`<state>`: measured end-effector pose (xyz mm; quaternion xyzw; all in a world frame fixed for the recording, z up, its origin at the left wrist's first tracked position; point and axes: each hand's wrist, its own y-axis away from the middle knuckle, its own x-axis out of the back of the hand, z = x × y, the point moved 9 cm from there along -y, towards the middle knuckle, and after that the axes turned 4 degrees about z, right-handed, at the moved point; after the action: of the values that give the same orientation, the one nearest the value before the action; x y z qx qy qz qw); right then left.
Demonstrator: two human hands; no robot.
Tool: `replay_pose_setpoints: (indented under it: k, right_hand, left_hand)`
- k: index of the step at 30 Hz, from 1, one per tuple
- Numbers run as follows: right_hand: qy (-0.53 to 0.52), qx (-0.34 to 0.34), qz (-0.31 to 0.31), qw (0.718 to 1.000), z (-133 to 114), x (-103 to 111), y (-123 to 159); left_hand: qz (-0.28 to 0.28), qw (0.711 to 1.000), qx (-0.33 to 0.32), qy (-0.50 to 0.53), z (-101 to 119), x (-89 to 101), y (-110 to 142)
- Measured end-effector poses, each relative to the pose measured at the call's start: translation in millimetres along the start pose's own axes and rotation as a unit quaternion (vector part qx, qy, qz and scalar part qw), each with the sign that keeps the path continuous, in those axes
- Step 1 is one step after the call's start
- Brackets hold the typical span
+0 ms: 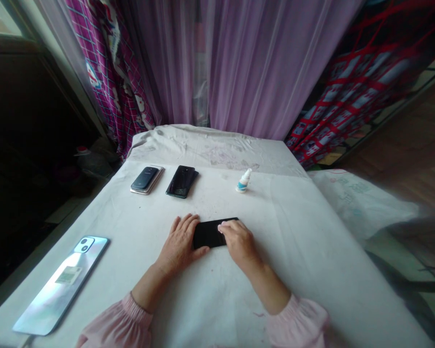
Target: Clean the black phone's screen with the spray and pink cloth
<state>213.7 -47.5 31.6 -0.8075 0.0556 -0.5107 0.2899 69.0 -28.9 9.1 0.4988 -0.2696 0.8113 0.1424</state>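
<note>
Far side: sheer purple curtains (pixel 261 63) hang in folds. Left of them, a magenta checked drape (pixel 105 63) with printed figures. Right: red-and-dark patterned fabric (pixel 351 72), blurred. White tablecloth (pixel 293 241), faint floral print toward far end. Beyond its right edge, a whitish plastic bag (pixel 362 198). Left, in shadow, a red-capped container (pixel 90 162). Near left corner: pale-blue phone (pixel 63 285), back up, cable at lower end.

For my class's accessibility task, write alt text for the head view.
The left hand touches a black smartphone on a white tablecloth; the right hand curls over its screen. Beyond are a phone stack, another, and a white bottle; a pale-blue smartphone lies face down at left.
</note>
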Motion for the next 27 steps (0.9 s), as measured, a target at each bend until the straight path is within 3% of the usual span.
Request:
replay_pose_setpoints:
  k: [3, 6, 10, 12, 16, 21, 27]
  right_hand:
    - [-0.027, 0.017, -0.013, 0.999, -10.0, 8.9, 20.3]
    - [-0.025, 0.006, -0.009, 1.000, 5.8, 22.8, 31.2]
    - [0.001, -0.026, -0.003, 1.000, 38.2, 24.7, 16.3]
    - [0.014, -0.034, 0.001, 0.999, 42.1, 17.2, 2.7]
    - [0.024, -0.024, 0.012, 0.999, 16.5, 0.1, -11.5]
    - [-0.024, 0.016, -0.007, 1.000, -20.2, -3.3, 6.6]
    - [-0.023, 0.003, 0.019, 1.000, 3.6, 26.0, 33.3]
  left_hand:
    - [0.000, 1.000, -0.001, 0.000, 0.0, 0.1, 0.1]
    - [-0.001, 1.000, -0.005, -0.001, 0.8, 0.1, -0.2]
    - [-0.009, 1.000, -0.007, -0.003, 1.1, -1.1, -1.1]
    - [-0.009, 1.000, -0.005, -0.004, 0.5, -1.6, -1.4]
    - [-0.004, 1.000, -0.007, -0.008, 0.1, -2.0, -0.6]
    - [0.005, 1.000, -0.010, -0.008, 0.5, -1.0, 0.4]
    - [0.000, 1.000, -0.006, -0.004, 0.6, -1.0, -0.3]
